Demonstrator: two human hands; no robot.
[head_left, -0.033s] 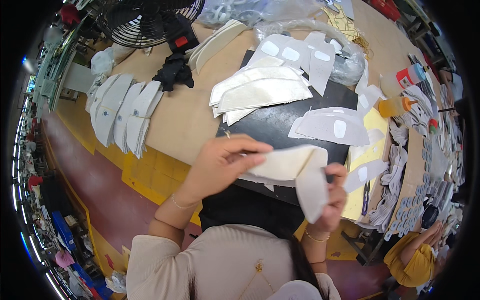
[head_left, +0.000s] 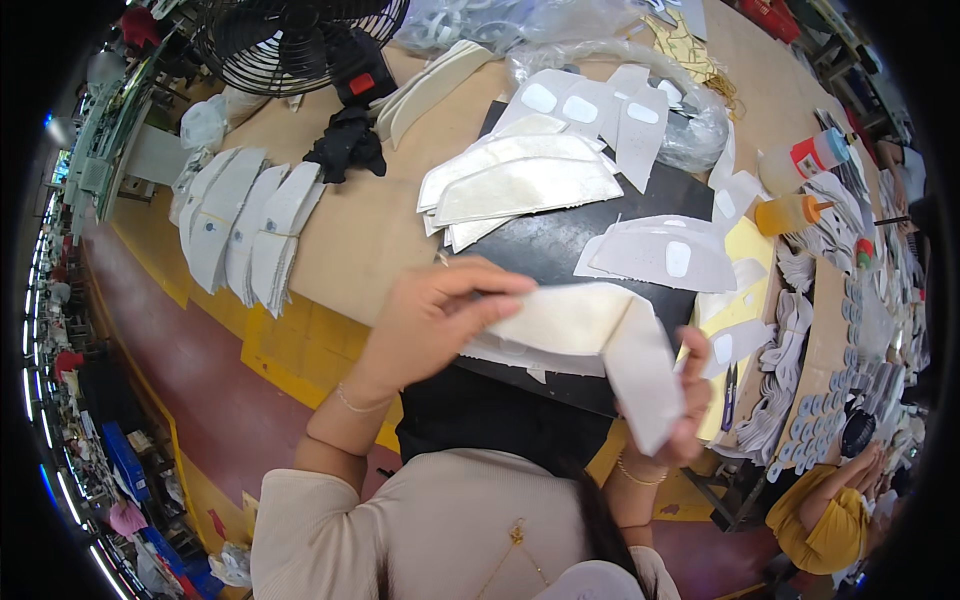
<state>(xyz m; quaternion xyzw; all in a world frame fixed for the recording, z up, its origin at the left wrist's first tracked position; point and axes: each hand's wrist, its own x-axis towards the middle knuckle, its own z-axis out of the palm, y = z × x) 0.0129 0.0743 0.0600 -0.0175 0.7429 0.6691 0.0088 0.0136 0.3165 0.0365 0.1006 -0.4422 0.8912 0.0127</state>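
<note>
My left hand (head_left: pixel 440 318) pinches the upper left end of a white, felt-like curved panel (head_left: pixel 560 322) between thumb and fingers. The panel is bent at a crease, and its right section (head_left: pixel 645 385) hangs down at an angle. Behind that section, my right hand (head_left: pixel 688 400) has its fingers curled at the panel's edge, slightly blurred; its grip is partly hidden. Another pale piece (head_left: pixel 500 350) lies under the held panel at the black mat's near edge. Beyond my hands, a pile of cream panels (head_left: pixel 530 190) rests on the black board (head_left: pixel 480 262).
Grey panels with white oval patches (head_left: pixel 640 262) lie right of the pile. Bundled panels (head_left: pixel 205 225) and a black fan (head_left: pixel 290 50) stand left. Glue bottles (head_left: pixel 790 214), a purple-handled tool (head_left: pixel 730 400) and grey straps (head_left: pixel 770 405) are right. A person in yellow (head_left: pixel 825 520) sits lower right.
The panel's right section has swung right and slightly down with my right hand. My left hand has shifted a little left, still pinching the panel.
</note>
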